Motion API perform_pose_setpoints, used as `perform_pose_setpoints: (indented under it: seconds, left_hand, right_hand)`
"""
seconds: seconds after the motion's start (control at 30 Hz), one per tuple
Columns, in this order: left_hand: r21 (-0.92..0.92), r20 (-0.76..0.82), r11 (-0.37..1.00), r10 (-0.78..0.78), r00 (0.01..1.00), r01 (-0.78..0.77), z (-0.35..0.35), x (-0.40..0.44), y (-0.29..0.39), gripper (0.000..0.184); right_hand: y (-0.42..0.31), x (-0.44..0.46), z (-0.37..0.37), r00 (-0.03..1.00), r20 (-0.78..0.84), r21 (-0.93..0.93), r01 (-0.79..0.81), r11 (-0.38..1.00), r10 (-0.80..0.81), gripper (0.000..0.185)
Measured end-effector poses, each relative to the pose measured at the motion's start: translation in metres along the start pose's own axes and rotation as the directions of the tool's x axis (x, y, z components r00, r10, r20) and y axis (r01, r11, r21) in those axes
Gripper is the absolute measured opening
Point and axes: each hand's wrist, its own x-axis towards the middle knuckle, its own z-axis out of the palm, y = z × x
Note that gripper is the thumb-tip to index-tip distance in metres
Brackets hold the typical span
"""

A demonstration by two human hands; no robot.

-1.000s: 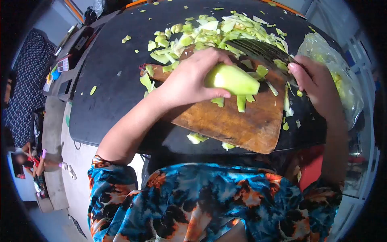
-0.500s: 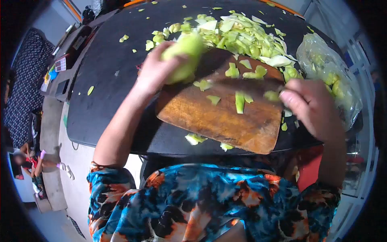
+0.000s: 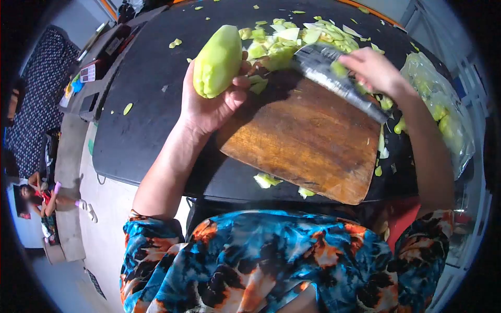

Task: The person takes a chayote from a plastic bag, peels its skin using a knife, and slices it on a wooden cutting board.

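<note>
Holding up a pale green vegetable, tilted slightly, in the curled fingers of the left hand, above the black table and left of the wooden board. Gripping a broad knife in the right hand, fingers closed but partly blurred, over the board's far right part. Lying beyond the board, heaped peelings; at right, a clear plastic bag containing green vegetables.
</note>
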Motion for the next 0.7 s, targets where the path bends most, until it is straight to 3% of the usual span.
perform_pose_setpoints:
  seconds: [0.03,0.07,0.1,0.17,0.3,0.47,0.5,0.53,0.57,0.6,0.63,0.67,0.7]
  left_hand:
    - [0.013,-0.025,1.000,-0.002,1.000,0.002,0.001,0.000,0.000,0.063]
    - [0.027,-0.049,1.000,-0.003,0.999,0.005,0.003,0.001,0.000,0.063]
    - [0.106,-0.111,0.994,0.029,0.993,-0.017,0.008,0.000,-0.002,0.065]
    - [0.135,-0.061,0.991,-0.006,0.998,0.014,0.009,0.000,-0.004,0.067]
    - [0.272,-0.028,0.959,-0.075,0.997,0.080,0.013,0.000,-0.009,0.071]
    - [0.514,-0.011,0.838,-0.204,0.979,0.181,0.010,0.004,-0.010,0.068]
    - [0.569,-0.203,0.817,0.025,0.979,0.098,0.025,0.000,-0.026,0.067]
    - [0.755,-0.160,0.655,0.190,0.969,-0.004,0.036,0.002,-0.034,0.068]
    - [0.971,0.046,0.221,0.207,0.977,-0.092,0.048,0.001,-0.034,0.066]
    - [0.945,0.236,-0.258,0.123,0.964,-0.198,0.057,0.001,-0.034,0.065]
    - [0.820,0.404,-0.460,0.042,0.914,-0.341,0.060,0.003,-0.039,0.061]
    - [0.710,0.409,-0.608,-0.053,0.911,-0.354,0.063,0.000,-0.044,0.064]
    - [0.598,0.483,-0.663,-0.150,0.863,-0.450,0.062,0.001,-0.049,0.064]
  right_hand:
    - [0.032,0.018,-0.008,0.962,-0.201,-0.212,0.139,0.967,-0.183,0.039]
    - [0.054,0.030,-0.011,0.853,-0.348,-0.436,0.220,0.872,-0.389,0.040]
    - [0.051,0.024,-0.013,0.851,-0.396,-0.501,0.114,0.858,-0.344,0.041]
    - [0.041,0.003,-0.023,0.825,-0.499,-0.599,-0.108,0.793,-0.265,0.042]
    - [0.047,-0.013,-0.039,0.869,-0.439,-0.356,0.064,0.932,-0.227,0.044]
    - [0.015,-0.064,-0.035,0.917,-0.357,-0.119,0.144,0.982,-0.178,0.038]
    - [0.007,-0.075,-0.035,0.930,-0.328,-0.072,0.148,0.986,-0.164,0.036]
    - [-0.001,-0.086,-0.032,0.932,-0.320,-0.002,0.181,0.984,-0.172,0.033]
    - [-0.008,-0.098,-0.029,0.933,-0.312,0.067,0.210,0.975,-0.180,0.030]
    - [-0.015,-0.109,-0.026,0.934,-0.304,0.136,0.238,0.962,-0.188,0.028]
    - [-0.020,-0.120,-0.026,0.951,-0.284,0.111,0.160,0.981,-0.123,0.025]
    - [-0.020,-0.124,-0.023,0.939,-0.299,0.047,0.195,0.980,-0.173,0.026]
    - [-0.019,-0.128,-0.021,0.924,-0.310,-0.019,0.230,0.973,-0.224,0.029]
